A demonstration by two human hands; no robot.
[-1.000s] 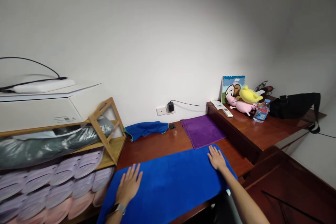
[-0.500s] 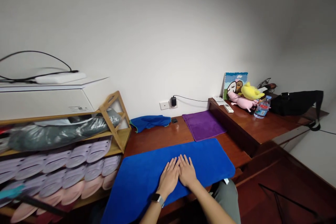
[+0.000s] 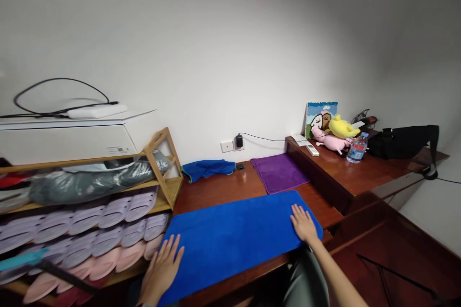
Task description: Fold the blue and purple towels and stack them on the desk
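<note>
A long blue towel point(image 3: 234, 237) lies spread flat across the front of a dark wooden desk point(image 3: 223, 192). My left hand point(image 3: 161, 268) rests flat on the towel's left end, fingers stretched out. My right hand point(image 3: 303, 223) lies flat on the towel's right end, fingers also spread. Neither hand holds anything. Behind the towel lies a purple cloth point(image 3: 279, 171), and a crumpled blue cloth point(image 3: 207, 169) sits by the wall.
A wooden rack point(image 3: 158, 172) at the left holds stacked pale slippers point(image 3: 108, 220) and a white box on top. A raised shelf point(image 3: 360, 170) at right carries plush toys point(image 3: 336, 132), a water bottle point(image 3: 356, 148), a remote and a black bag point(image 3: 406, 141). A charger sits in the wall socket.
Half a second ago both hands lay together at the towel's middle. They have since slid apart to its left and right ends, as they were a second ago.
</note>
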